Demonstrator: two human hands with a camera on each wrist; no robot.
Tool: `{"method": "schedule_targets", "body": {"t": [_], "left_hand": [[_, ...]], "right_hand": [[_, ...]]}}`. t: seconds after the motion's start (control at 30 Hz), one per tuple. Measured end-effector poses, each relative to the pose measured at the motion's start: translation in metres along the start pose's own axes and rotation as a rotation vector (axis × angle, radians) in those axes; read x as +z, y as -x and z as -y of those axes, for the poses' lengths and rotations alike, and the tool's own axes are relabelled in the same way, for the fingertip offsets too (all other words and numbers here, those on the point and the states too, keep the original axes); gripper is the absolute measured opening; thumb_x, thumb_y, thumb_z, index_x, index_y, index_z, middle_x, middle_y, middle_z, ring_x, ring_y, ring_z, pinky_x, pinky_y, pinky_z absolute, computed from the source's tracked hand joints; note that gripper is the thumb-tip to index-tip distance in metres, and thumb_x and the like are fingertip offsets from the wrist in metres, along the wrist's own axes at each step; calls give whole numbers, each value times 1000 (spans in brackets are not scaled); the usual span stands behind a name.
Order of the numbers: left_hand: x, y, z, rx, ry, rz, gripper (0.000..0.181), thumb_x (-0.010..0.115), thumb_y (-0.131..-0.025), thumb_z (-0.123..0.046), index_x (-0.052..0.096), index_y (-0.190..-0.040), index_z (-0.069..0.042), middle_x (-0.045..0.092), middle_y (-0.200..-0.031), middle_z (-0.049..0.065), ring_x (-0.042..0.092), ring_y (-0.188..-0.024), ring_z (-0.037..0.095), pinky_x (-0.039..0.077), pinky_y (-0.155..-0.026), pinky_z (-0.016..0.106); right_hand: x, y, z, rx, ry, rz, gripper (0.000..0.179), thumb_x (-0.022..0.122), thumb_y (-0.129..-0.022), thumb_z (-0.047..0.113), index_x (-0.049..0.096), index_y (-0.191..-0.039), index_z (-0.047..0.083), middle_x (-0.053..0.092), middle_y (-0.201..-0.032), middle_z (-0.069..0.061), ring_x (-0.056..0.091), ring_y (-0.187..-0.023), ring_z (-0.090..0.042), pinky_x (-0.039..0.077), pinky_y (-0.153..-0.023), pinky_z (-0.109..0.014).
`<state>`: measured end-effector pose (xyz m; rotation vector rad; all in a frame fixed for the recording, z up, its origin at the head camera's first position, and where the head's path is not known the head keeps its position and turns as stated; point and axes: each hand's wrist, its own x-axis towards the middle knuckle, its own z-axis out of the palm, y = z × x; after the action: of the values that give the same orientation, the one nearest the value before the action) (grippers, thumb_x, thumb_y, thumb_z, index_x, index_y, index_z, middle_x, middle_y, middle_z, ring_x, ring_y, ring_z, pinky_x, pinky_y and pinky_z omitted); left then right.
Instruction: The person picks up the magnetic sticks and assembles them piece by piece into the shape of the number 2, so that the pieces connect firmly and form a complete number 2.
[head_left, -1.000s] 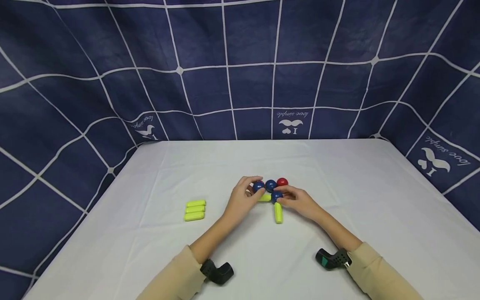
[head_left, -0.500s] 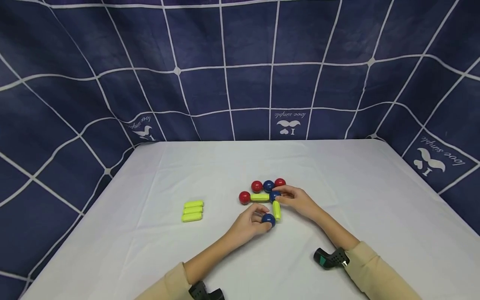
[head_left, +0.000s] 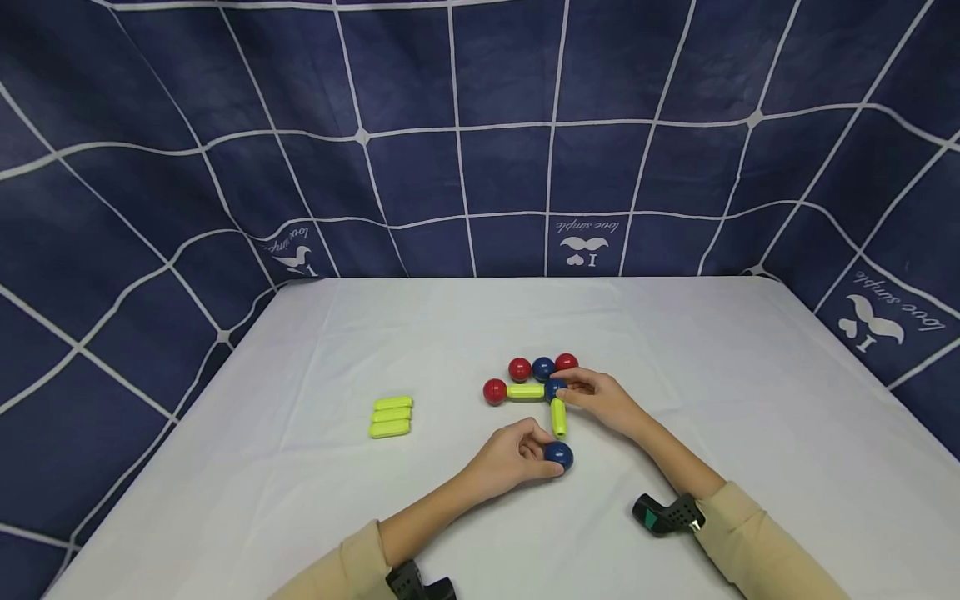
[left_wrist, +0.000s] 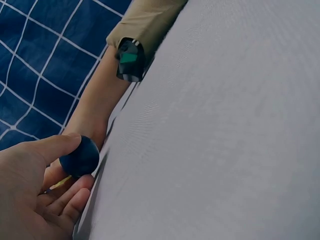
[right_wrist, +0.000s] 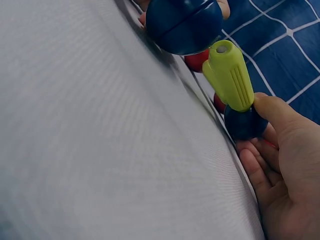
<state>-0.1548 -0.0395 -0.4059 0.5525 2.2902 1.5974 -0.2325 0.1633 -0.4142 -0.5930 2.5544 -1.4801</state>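
Observation:
Between thumb and fingers my left hand [head_left: 513, 457] pinches a blue ball [head_left: 558, 455], close to the near end of a yellow-green rod [head_left: 558, 418]. That rod's tip shows a small grey disc in the right wrist view. My right hand [head_left: 603, 402] holds another blue ball [right_wrist: 245, 123], from which this rod extends toward the front. A second yellow-green rod [head_left: 526, 391] runs left from the held ball to a red ball [head_left: 495, 392]. In the left wrist view the left hand's blue ball [left_wrist: 80, 157] partly hides the right hand.
Behind the joined pieces lie a red ball [head_left: 520, 369], a blue ball [head_left: 543, 368] and another red ball [head_left: 567, 361] in a row. Three yellow-green rods [head_left: 391, 415] lie side by side at left on the white table [head_left: 337, 517]. A dark blue gridded cloth [head_left: 405, 175] surrounds the table.
My left hand has carried the blue ball from the back row toward the front, then slightly right past the near rod's end. My right hand has kept its hold on the other blue ball.

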Motion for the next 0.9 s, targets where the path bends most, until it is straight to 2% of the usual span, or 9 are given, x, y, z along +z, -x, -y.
{"method": "schedule_targets", "body": {"t": [0.27, 0.4, 0.6, 0.9], "left_hand": [[1, -1, 1, -9, -8, -55, 26, 74, -74, -19, 59, -91, -7, 56, -77, -4, 51, -67, 4, 44, -61, 16], [1, 0, 3, -2, -11, -52, 27, 74, -74, -18, 58, -92, -6, 55, -77, -4, 50, -67, 3, 44, -61, 16], [2, -2, 3, 43, -24, -45, 28, 74, -75, -20, 57, -94, -8, 55, -77, -5, 49, -68, 2, 43, -61, 15], [5, -6, 2, 54, -49, -46, 29, 73, -75, -21, 56, -95, -10, 57, -78, -4, 49, -68, 1, 42, -61, 16]], "right_hand": [[1, 0, 0, -16, 12, 8, 38, 60, -87, 30, 58, -118, 9, 61, -108, -10, 57, -91, -12, 46, -79, -17], [3, 1, 1, -28, 14, 19, 38, 60, -87, 30, 58, -118, 9, 61, -109, -10, 58, -93, -12, 46, -80, -17], [3, -1, 1, -20, -17, -2, 38, 60, -87, 27, 55, -118, 6, 59, -111, -13, 57, -100, -21, 45, -83, -16], [6, 2, 3, 14, 1, -54, 37, 61, -86, 27, 56, -116, 5, 58, -114, -14, 58, -101, -23, 49, -85, -27]]}}
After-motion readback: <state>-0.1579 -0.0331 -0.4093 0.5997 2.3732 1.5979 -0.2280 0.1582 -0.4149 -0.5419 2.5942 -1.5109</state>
